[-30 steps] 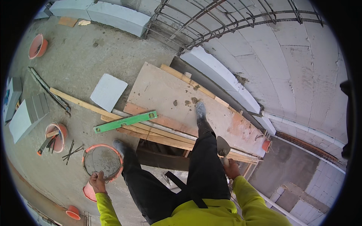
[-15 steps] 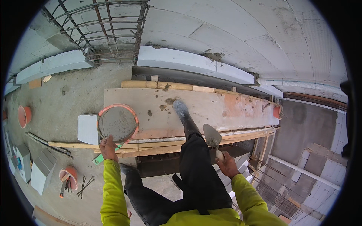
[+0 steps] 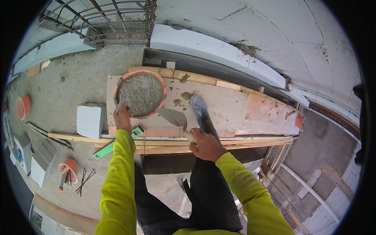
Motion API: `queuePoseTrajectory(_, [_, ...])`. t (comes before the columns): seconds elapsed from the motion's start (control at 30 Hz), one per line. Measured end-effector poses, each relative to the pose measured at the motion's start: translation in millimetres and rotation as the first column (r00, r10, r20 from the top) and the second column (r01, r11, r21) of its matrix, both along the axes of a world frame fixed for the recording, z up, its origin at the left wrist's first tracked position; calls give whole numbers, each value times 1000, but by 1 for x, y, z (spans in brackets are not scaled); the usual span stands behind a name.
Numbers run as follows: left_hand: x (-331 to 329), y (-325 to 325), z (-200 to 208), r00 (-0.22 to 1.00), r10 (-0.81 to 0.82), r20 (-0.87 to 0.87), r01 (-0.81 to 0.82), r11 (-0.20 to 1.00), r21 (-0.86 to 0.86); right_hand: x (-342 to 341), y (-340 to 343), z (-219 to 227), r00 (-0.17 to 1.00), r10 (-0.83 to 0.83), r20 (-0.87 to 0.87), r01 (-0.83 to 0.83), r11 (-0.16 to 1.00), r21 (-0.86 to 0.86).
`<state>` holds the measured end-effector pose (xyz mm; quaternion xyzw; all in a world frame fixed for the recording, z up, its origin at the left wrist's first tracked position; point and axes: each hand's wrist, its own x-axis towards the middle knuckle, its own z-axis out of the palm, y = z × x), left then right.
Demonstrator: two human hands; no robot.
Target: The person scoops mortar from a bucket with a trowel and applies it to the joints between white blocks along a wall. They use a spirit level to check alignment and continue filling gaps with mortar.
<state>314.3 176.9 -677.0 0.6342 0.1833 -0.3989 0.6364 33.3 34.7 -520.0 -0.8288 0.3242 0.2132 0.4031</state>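
Observation:
An orange-rimmed bucket (image 3: 163, 88) full of wet grey mortar (image 3: 141, 94) sits on the pale board (image 3: 223, 113). My left hand (image 3: 123, 116) is closed on its near left rim. My right hand (image 3: 206, 143) grips the handle of a trowel (image 3: 173, 116). The trowel's blade points left, with its tip beside the bucket's near right rim. Below my left hand, a green spirit level (image 3: 117, 144) lies slantwise, partly hidden by my sleeve. A white block (image 3: 91, 121) stands left of that hand.
My boot (image 3: 199, 106) rests on the board near mortar splatters. Timber planks (image 3: 250, 144) run along its near edge. White blocks (image 3: 207, 45) line the wall beside a rebar cage (image 3: 113, 23). At lower left is an orange bucket (image 3: 69, 166) with tools; a lower floor shows at right.
The mortar bucket has moved away and to the right, onto the board, with my left hand at its rim. My right hand has brought the trowel left, turning its blade toward the bucket.

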Motion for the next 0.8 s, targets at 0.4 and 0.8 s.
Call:
queuePoseTrajectory(0.4, [23, 71, -110, 971, -96, 217, -26, 866, 499, 137, -46, -166, 914, 403, -53, -405, 890, -211])
queuePoseTrajectory(0.8, [-7, 58, -95, 956, -227, 185, 153, 927, 343, 137, 32, -220, 991, -64, 117, 11, 914, 406])
